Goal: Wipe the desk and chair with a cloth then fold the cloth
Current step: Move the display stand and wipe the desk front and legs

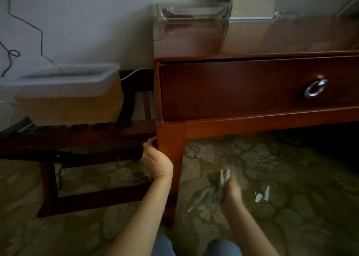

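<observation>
The reddish wooden desk (252,119) fills the upper right, with one wide drawer and a metal ring handle (315,88). Its front left leg (172,158) runs down the middle of the view. My left hand (156,158) grips that leg from the left side, fingers curled round its far edge. My right hand (230,191) is lower, to the right of the leg and apart from it, and holds a bunched grey patterned cloth (211,189), which hangs blurred below my fingers. No chair is in view.
A dark slatted wooden rack (77,137) stands left of the desk, carrying a translucent plastic box (68,92). A clear container (192,15) sits on the desk top. Patterned carpet (272,178) lies below, with a small white scrap (262,195). My knees (194,248) show at the bottom.
</observation>
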`<state>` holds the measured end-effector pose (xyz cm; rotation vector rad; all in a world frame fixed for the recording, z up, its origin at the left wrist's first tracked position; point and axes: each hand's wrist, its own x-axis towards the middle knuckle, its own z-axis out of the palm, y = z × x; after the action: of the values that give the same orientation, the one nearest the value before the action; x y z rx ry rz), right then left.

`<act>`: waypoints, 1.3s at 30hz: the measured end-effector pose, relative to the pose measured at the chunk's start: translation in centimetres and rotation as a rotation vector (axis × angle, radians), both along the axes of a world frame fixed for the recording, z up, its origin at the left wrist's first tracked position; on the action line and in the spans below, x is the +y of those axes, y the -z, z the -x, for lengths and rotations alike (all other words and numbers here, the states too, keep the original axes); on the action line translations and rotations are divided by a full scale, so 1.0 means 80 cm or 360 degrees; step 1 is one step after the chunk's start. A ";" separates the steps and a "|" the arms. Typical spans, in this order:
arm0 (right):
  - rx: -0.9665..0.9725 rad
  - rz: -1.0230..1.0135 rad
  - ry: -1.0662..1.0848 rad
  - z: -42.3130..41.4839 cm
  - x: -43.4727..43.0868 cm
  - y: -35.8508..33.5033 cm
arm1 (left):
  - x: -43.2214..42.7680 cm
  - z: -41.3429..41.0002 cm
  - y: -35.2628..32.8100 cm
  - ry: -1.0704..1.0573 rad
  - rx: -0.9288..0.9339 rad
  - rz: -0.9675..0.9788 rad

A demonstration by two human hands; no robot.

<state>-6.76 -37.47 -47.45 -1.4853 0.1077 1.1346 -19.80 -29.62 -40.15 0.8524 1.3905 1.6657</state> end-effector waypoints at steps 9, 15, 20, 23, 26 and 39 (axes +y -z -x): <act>-0.0342 -0.0977 0.0485 -0.088 -0.076 -0.221 | -0.006 0.021 -0.026 0.0395 0.0154 0.0296; -0.1807 -0.0830 0.0632 -0.064 -0.039 -0.280 | 0.006 0.031 -0.033 0.0622 0.0118 0.0575; -0.2279 -0.0700 0.0358 0.014 0.022 -0.259 | -0.005 0.031 -0.074 0.0423 0.0117 0.0526; -0.3071 -0.0879 0.0161 0.063 0.032 -0.248 | -0.016 0.020 -0.147 0.0182 -0.0042 -0.0102; -0.3522 -0.1084 0.0108 0.045 0.039 -0.263 | -0.012 0.017 -0.228 0.0111 0.0051 -0.0797; -0.3004 0.0214 -0.0760 -0.063 0.118 -0.432 | 0.025 0.005 -0.301 0.0723 0.2188 -0.0563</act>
<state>-1.72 -28.04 -12.86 -2.1745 -1.5115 -0.3308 -20.23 -27.63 -16.07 2.5750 1.4637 0.8615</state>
